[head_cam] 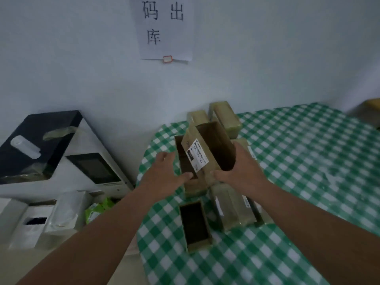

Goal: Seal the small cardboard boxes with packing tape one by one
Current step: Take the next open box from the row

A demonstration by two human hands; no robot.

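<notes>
A small brown cardboard box (pixel 202 150) with a white shipping label and an open top is tilted above the table's left end. My right hand (pixel 241 169) grips its right side and near end, thumb under the label side. My left hand (pixel 165 171) touches the box's left near corner, thumb against it, fingers relaxed. A second open box (pixel 184 159) stands just behind the left hand. Another open box (pixel 195 224) sits on the cloth nearer me. Taped boxes (pixel 232 204) lie to its right, and two more taped boxes (pixel 224 116) stand by the wall. No tape roll is in view.
The table (pixel 308 161) carries a green-and-white checked cloth and reaches to the right. Left of it on the floor stand a black-and-white appliance carton (pixel 51 149), white boxes (pixel 37 221) and a green packet (pixel 98 208). A paper sign (pixel 164 27) hangs on the wall.
</notes>
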